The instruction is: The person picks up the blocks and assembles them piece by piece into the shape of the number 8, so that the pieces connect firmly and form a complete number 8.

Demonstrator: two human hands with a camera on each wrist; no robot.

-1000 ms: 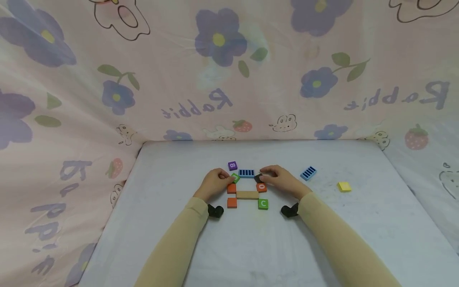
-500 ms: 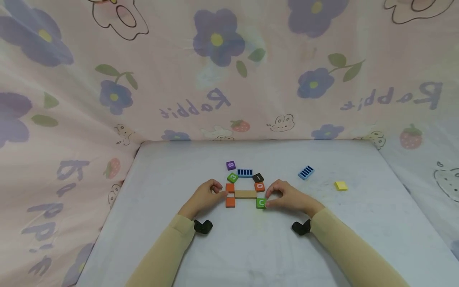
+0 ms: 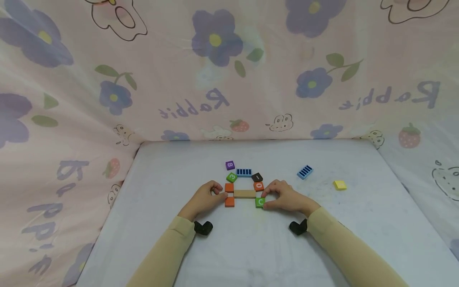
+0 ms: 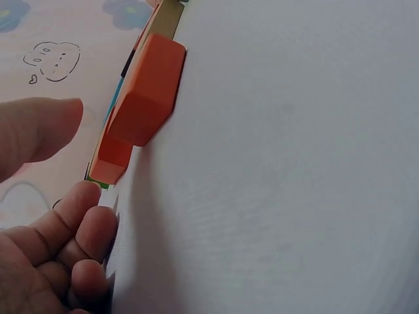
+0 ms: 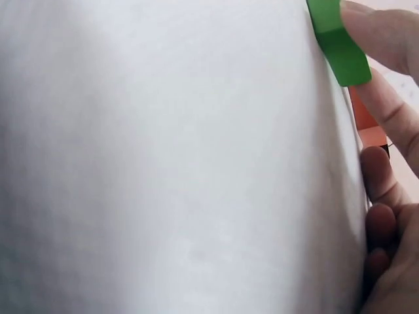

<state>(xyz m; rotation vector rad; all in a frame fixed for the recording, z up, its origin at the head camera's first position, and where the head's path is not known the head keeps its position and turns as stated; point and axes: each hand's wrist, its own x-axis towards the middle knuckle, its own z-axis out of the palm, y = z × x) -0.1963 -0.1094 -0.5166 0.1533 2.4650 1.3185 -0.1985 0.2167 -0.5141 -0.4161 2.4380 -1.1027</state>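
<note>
So the pieces are all chunky flat blocks with smooth matte faces, and the two plain orange square blocks (image 3: 229, 187) show softly rounded corners up close in the left wrist view. Between them and the green square block with a white C (image 3: 260, 202) lies a long tan bar, wooden-looking (image 3: 245, 194). Further back there's an orange square block with a white 0 (image 3: 258, 186), a black square block (image 3: 257, 177), a blue oblong block with dark bars (image 3: 244, 172), a green square block with a 3 (image 3: 231, 177) and a purple square block with an 8 (image 3: 230, 165). It's all on a white, faintly creased desk (image 3: 269, 255), with pinkish flower-and-rabbit fabric (image 3: 269, 79) hung around it. The right hand (image 3: 288, 198) pinches the C block at its right side, thumb and index on it, while the left hand (image 3: 205, 196) sits just beside the plain orange pair, fingers loosely bent, thumb parted from them
</note>
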